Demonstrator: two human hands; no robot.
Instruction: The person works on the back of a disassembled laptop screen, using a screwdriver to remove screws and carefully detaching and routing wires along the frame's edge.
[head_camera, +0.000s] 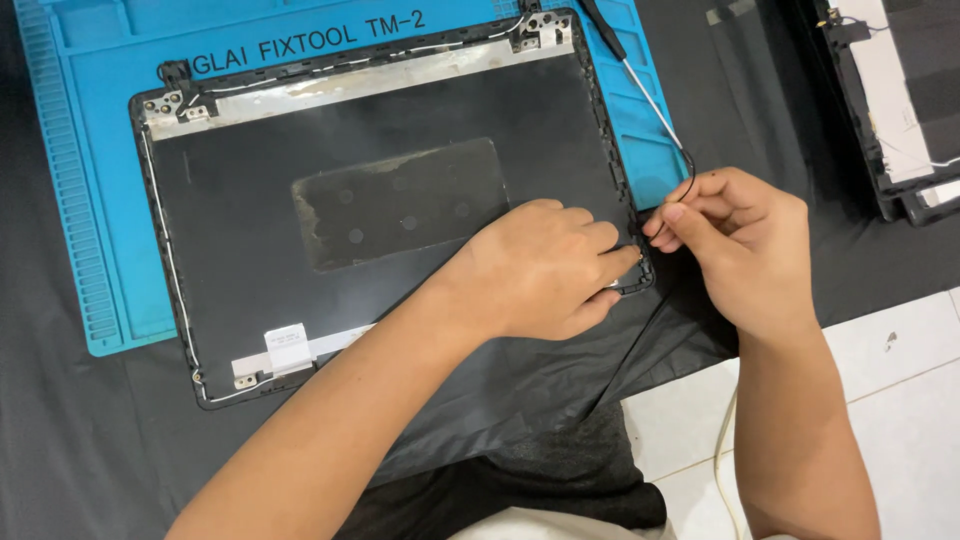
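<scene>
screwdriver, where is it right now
In the head view the screwdriver lies at the upper right, slanting across the blue mat's right edge beside the laptop lid's top right hinge, its tip near the right hand.

laptop lid (400, 150): 1 | blue mat (90, 150): 1 | screwdriver (630, 70): 1 | hands: 2 | second laptop frame (890, 110): 1

Laptop lid (400, 130): black inside, silver strip along one edge, dull grey patch at centre. Mat (90, 150): bright blue. Cloth (80, 440): black. Floor tiles (900, 400): white. Thin wire (690, 175): black. Screwdriver (640, 85): black handle, silver shaft.
</scene>
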